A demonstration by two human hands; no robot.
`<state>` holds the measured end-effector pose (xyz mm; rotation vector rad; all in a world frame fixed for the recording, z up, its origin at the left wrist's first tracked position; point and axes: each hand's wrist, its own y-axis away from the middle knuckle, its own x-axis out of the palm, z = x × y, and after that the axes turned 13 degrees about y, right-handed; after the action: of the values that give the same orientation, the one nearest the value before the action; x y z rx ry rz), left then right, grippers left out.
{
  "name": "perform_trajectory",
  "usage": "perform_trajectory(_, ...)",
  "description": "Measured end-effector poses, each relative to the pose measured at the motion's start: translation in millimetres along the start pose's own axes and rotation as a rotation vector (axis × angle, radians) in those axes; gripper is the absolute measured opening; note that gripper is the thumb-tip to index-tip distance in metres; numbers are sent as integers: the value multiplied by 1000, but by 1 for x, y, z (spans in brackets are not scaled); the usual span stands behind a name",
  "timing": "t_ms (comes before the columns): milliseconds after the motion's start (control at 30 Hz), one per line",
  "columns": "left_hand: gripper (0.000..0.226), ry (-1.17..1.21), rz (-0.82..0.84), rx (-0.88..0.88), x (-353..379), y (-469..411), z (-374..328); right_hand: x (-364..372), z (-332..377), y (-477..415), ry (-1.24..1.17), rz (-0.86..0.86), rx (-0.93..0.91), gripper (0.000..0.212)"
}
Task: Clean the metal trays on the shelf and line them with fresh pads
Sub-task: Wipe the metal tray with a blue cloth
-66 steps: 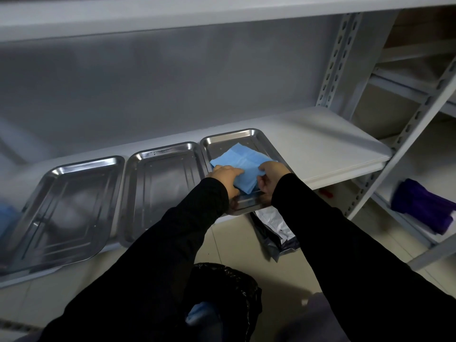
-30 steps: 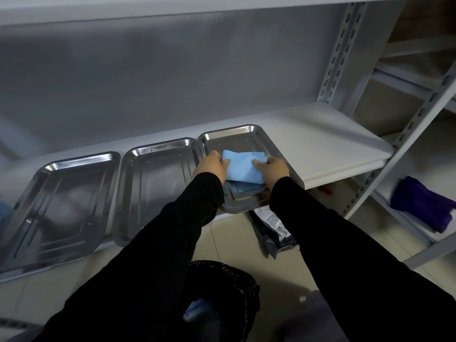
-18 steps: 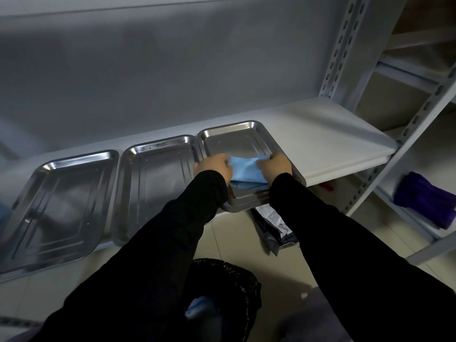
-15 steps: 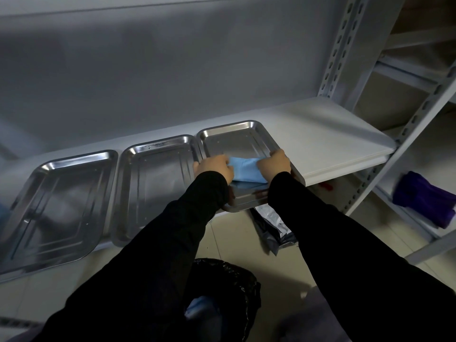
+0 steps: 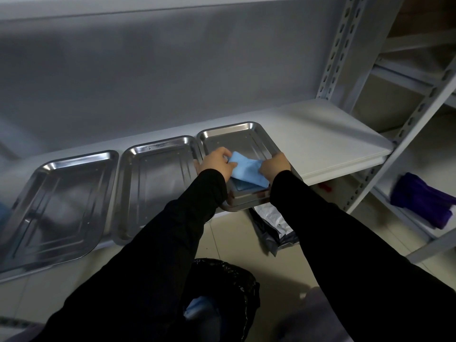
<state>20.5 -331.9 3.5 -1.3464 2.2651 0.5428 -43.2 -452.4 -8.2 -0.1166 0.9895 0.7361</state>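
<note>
Three metal trays stand side by side on a white shelf (image 5: 328, 134): the left tray (image 5: 59, 206), the middle tray (image 5: 153, 183) and the right tray (image 5: 237, 139). A folded light-blue pad (image 5: 246, 170) hangs just over the near half of the right tray. My left hand (image 5: 217, 164) pinches its left end and my right hand (image 5: 275, 166) grips its right end. The left and middle trays are bare.
A black-lined bin (image 5: 222, 297) with something blue inside stands on the floor below my arms. A grey plastic bag (image 5: 274, 223) lies under the shelf. Purple cloth (image 5: 422, 201) rests on a lower shelf at right. A perforated upright (image 5: 338, 45) stands behind the shelf.
The pad lay spread flatter in the right tray 2.2 s ago; both hands have since gathered and lifted it into a smaller bunched fold between them.
</note>
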Motion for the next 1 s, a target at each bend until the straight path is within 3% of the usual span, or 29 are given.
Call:
perform_trajectory(100,32,121,4,28,-2,6,-5,1,-2,0,432,10,-130,37)
perform_trajectory(200,37,197,-4,39,-3,11,-10,1,-2,0,456,-13,-161,37)
perform_trajectory(433,39,257,-40,20,-6,17,-15,-6,4,14,320,-16,-132,34)
perform_trajectory(567,41,336,-65,-12,-10,18,-16,0,3,3,-108,28,11,35)
perform_trajectory(867,44,713,-36,-209,-19,21,-20,-3,13,11,-373,-51,-62,35)
perform_trajectory(1000,41,749,25,-206,-25,27,-23,-4,16,19,-442,-78,-112,28)
